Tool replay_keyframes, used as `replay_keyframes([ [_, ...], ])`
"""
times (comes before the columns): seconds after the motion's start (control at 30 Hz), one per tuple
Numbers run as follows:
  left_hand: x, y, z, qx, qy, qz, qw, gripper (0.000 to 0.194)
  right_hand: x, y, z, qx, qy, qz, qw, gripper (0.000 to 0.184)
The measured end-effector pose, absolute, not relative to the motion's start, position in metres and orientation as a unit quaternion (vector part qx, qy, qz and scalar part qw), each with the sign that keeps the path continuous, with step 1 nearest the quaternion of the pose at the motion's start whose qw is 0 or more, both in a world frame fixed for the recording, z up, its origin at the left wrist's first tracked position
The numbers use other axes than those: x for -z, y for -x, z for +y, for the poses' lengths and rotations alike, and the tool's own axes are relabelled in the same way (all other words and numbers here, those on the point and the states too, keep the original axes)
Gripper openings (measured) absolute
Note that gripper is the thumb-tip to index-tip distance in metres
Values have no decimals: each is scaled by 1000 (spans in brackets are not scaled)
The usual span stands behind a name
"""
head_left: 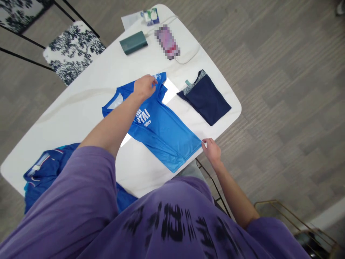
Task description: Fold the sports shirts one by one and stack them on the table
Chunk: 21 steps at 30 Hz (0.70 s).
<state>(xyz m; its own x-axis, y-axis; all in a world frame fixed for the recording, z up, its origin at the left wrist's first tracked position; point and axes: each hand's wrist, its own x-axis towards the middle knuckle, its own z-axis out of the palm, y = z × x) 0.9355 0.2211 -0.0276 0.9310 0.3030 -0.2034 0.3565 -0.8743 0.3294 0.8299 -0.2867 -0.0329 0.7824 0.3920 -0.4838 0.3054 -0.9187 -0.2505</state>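
**Blue shirt [168, 131] on white table [67, 115], hem corner pinched by the right hand [212, 150]**

Right hand: thumb and forefinger closed on the shirt's hem corner, at the table edge. Left hand [145, 87]: resting at the shirt's shoulder, fingers bent; whether they grip cloth cannot be told.

The shirt lies spread between the two sets of fingers. Its collar [115, 101] sits to the left of the left fingers, a sleeve with white lettering just past their tips, and white print nearer the body. Creases show in the lower part, left of the right fingers.

A folded navy garment [207, 100] lies beyond the right fingers, touching neither hand. Farther out than the left fingers: a dark green power bank [134, 42], a phone [167, 40], obscured by pixelation, and a small carton [151, 17]. More blue clothing [40, 167] lies well left of the left fingers and closer to the body, partly hidden by the purple sleeve [88, 180]. A patterned chair [74, 50] stands beyond the table, left of the left fingers.
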Motion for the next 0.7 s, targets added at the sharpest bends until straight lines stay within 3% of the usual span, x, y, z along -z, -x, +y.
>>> replay_keyframes([
  [0.3, 82, -1048, 203, 192, -977, 91, 0, 48, 70, -859, -305, -294, 938, -163, 87, 31],
  [0.57, 92, -1047, 199, 195, -975, 102, -8, 25, 80, -866, -300, -318, 929, -165, 93, 20],
  [0.7, 74, -1031, 209, 169, -979, 112, 6, 25, 63, -864, -297, -315, 928, -171, 97, 20],
])
